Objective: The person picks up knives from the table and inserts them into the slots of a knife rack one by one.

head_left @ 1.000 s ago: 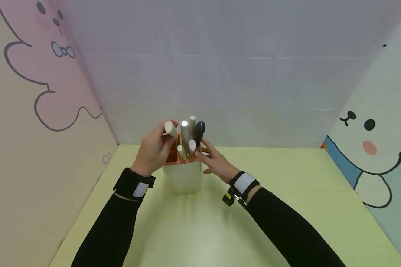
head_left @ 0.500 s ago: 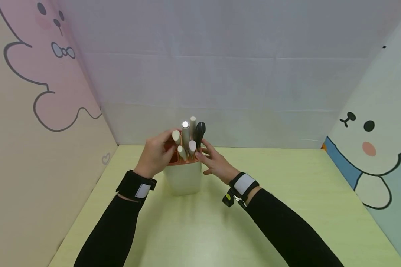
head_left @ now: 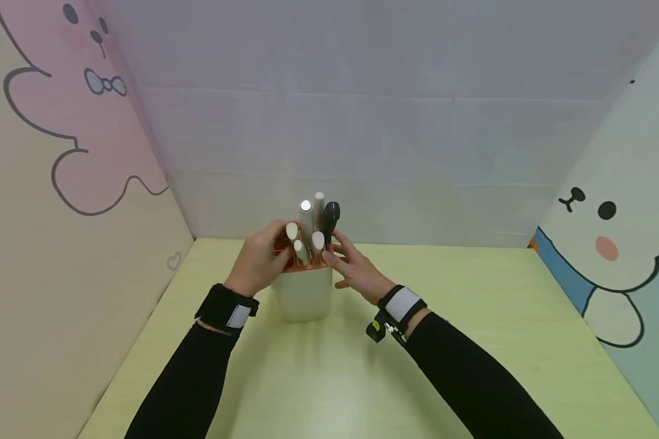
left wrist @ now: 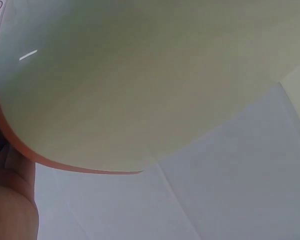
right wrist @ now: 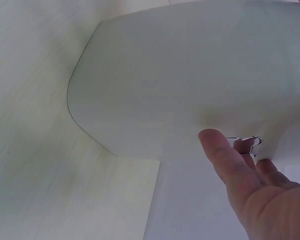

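Observation:
A pale utensil holder (head_left: 303, 296) with an orange top stands upright on the table. My left hand (head_left: 259, 259) is at its left rim, thumb and fingers about a short white-handled utensil (head_left: 292, 231) whose lower part is hidden inside. In the left wrist view only part of the left hand (left wrist: 12, 200) shows, beside the holder's orange rim (left wrist: 65, 166). My right hand (head_left: 358, 272) touches the holder's right side with spread, fairly straight fingers. The right wrist view shows one finger (right wrist: 215, 145) against the pale wall (right wrist: 180, 85).
Several other handles stand in the holder, among them a tall silver-grey one (head_left: 306, 222), a white one (head_left: 318, 240) and a black one (head_left: 331, 214). The pale yellow table (head_left: 318, 384) meets a whitish back wall (head_left: 395, 152). Cartoon-printed panels flank it.
My left hand has moved slightly right and down with the white-handled utensil, which now sits lower in the holder. The right hand has kept its place at the holder's side.

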Demonstrator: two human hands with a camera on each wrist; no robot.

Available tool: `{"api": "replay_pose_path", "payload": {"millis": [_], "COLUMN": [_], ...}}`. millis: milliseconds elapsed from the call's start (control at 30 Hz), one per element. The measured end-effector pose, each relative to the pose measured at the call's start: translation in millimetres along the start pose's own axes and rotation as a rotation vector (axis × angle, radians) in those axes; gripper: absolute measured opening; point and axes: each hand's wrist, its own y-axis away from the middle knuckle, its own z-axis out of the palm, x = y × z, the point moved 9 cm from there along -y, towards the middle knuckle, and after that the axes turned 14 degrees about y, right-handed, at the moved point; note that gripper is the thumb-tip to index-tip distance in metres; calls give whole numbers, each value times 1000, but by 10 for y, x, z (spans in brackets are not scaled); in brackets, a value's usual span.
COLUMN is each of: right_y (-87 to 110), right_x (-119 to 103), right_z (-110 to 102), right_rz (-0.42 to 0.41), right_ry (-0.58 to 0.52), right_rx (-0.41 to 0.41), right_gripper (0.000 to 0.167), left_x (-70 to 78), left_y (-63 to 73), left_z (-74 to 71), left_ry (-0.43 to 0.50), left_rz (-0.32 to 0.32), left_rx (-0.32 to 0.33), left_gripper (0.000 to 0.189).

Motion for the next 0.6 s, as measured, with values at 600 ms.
{"api": "replay_pose_path", "payload": {"millis": [600], "right_y": [-87], "right_x": [71], "right_z": [31], "right_rz": [-2], "right_ry": [1], "right_rx": [-17], "right_gripper": [68], "left_x": [-114], "left_y": [104], "left_z": [16], "left_ry": [-4], "left_rz": [-36], "left_rx": [11], "left_gripper": [38]}}
